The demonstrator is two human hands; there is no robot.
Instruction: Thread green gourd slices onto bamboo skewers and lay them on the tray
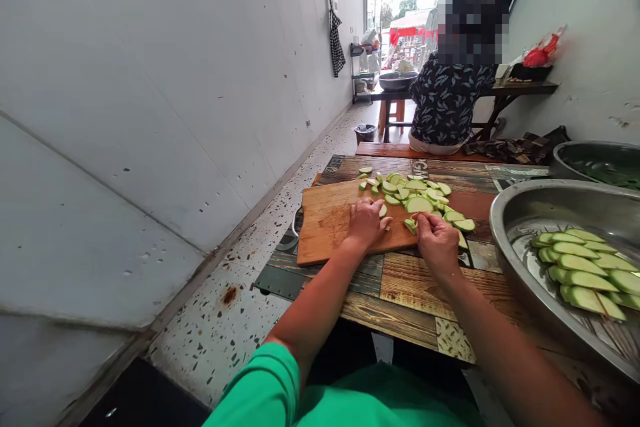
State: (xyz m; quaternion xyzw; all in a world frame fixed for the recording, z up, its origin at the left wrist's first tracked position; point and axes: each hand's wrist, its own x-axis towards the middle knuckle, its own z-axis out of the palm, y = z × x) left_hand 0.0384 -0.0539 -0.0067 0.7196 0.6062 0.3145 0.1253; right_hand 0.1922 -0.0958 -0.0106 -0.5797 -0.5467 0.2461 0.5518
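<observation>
My left hand [367,221] rests on a wooden cutting board [325,213], fingers spread. A small pale-green vegetable slice [383,211] lies by its fingertips, between the thumb and forefinger side. At the board's right edge my right hand [439,240] is closed in a pinch; what its fingers hold is too small to make out. Just left of that pinch are a few green-edged pieces [411,225]. Beyond both hands, a loose heap of cut slices [419,204] with white flesh and green skin spreads over the board and onto the table.
To the right stands a big metal basin [505,213] with slices [580,263] in rows, a thin stick showing in one. Behind it is another basin [565,157] with dark greens. A person [445,103] sits ahead on a bench [383,150], back turned. A wall [200,113] runs along the left.
</observation>
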